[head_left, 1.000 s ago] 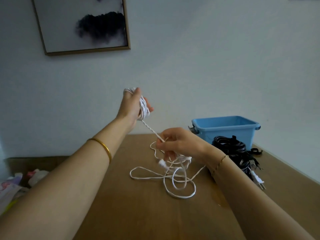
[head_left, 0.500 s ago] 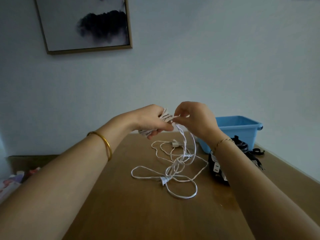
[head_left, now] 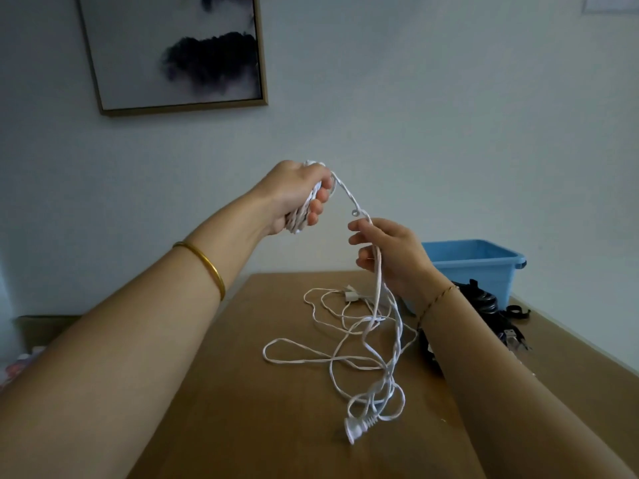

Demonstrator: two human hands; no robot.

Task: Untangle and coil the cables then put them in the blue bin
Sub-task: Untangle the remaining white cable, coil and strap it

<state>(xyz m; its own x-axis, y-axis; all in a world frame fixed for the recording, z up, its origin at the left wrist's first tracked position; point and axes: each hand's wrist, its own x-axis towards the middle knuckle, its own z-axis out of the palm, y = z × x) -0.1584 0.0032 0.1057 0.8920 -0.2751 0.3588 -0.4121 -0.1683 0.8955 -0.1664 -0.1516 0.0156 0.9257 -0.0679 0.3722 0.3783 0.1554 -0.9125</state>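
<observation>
My left hand is raised above the table and closed around a wound bundle of the white cable. A twisted strand runs down and right from it to my right hand, whose fingers pinch that strand. Below my right hand the cable hangs in loose tangled loops onto the brown table, with a white plug at the near end and a small white connector farther back. The blue bin stands at the back right, partly hidden behind my right forearm.
A bundle of black cables with a plug lies in front of the bin, beside my right arm. A framed picture hangs on the wall. Coloured items lie low at the far left beyond the table edge.
My hands were together at chest height half a second ago. Now the left hand has lifted with the bundle and the right has slid down the strand, drawing the loose loops and plug nearer.
</observation>
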